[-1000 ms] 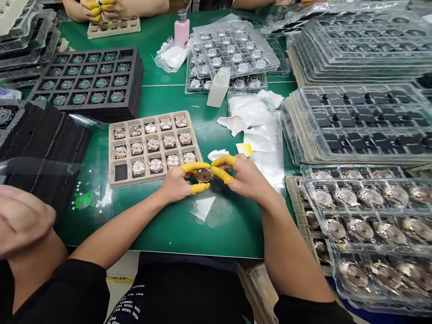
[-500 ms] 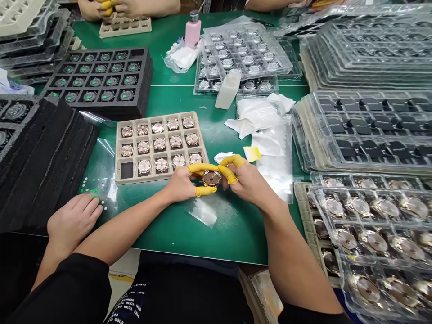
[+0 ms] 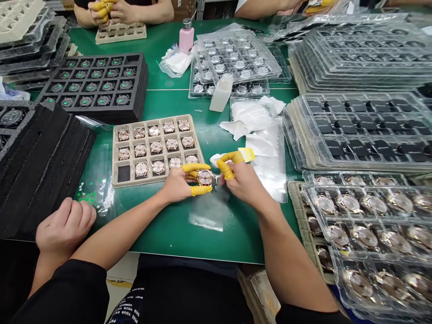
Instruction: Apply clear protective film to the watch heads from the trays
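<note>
In the head view, my left hand [image 3: 178,183], in yellow finger cots, grips a rose-gold watch head [image 3: 205,177] by its edges between thumb and fingers. Just right of the watch is my right hand [image 3: 241,177], its cot-covered index finger and thumb bent together; whatever they pinch is blurred and cannot be made out. A small clear plastic bag [image 3: 206,219] lies on the table below both hands. Behind my left hand sits a beige tray [image 3: 135,183] of similar watch heads, with an unfilled slot at its front left corner.
Black foam trays [image 3: 140,90] with watches stand at left. Stacked clear trays [image 3: 300,148] line the right side. White wipes [image 3: 263,146], a white bottle [image 3: 221,94] and a pink bottle [image 3: 186,38] are farther back. Another person's closed hand [image 3: 65,225] rests at lower left.
My right hand has drawn slightly away from the watch, which has turned so its face catches more light. The neighbour's hand at lower left has curled and shifted left.
</note>
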The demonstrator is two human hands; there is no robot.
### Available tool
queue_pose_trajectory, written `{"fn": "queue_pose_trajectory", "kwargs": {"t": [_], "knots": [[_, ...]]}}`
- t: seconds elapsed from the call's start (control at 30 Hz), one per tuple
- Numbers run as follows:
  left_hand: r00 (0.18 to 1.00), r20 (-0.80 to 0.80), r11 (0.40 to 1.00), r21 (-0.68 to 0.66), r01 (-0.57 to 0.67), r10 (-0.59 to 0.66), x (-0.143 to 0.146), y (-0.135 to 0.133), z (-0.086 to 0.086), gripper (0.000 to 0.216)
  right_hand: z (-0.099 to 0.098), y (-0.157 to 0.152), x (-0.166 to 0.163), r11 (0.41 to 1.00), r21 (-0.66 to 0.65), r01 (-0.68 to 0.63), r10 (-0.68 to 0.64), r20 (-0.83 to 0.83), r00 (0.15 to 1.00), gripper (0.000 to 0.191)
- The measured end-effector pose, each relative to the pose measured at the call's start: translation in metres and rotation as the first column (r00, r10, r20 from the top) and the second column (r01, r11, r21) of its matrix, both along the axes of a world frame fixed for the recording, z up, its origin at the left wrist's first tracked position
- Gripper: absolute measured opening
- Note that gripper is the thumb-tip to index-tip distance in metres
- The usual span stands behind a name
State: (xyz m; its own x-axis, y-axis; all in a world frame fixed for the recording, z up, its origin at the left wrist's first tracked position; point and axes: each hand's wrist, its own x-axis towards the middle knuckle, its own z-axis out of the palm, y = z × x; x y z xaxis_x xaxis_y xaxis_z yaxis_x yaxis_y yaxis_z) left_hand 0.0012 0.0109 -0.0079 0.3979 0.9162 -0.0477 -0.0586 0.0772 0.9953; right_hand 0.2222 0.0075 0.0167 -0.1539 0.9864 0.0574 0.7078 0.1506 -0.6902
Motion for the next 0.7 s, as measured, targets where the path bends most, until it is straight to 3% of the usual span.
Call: {"fn": "queue_pose_trajectory", "kwargs": {"t": [0.13, 0.2, 0.3, 0.43, 0.7], "knots": [[0.997, -0.068, 0.999, -0.023, -0.04, 0.038, 0.004, -0.001, -0.001, 0.064, 0.013, 0.0, 0.007, 0.979, 0.081, 0.189, -0.168, -0.215, 0.962, 0.022], [0.992, -0.117, 0.999, -0.012, -0.052, 0.05, 0.004, -0.001, -0.001, 0.06, 0.017, -0.002, 0.003, 0.979, -0.042, 0.2, -0.202, -0.349, 0.915, 0.024], [0.989, -0.143, 0.999, 0.009, -0.041, 0.042, 0.003, -0.001, -0.001, 0.059, 0.017, -0.006, -0.012, 0.942, -0.316, 0.109, -0.267, -0.515, 0.815, 0.027], [0.986, -0.161, 0.999, 0.031, -0.032, 0.037, 0.002, -0.001, -0.001, 0.059, 0.012, -0.01, -0.027, 0.89, -0.456, 0.032, -0.304, -0.539, 0.785, 0.028], [0.984, -0.174, 0.999, 0.009, -0.044, 0.045, 0.003, -0.001, 0.001, 0.06, 0.01, -0.014, -0.032, 0.9, -0.431, 0.064, -0.295, -0.495, 0.817, 0.022]]}}
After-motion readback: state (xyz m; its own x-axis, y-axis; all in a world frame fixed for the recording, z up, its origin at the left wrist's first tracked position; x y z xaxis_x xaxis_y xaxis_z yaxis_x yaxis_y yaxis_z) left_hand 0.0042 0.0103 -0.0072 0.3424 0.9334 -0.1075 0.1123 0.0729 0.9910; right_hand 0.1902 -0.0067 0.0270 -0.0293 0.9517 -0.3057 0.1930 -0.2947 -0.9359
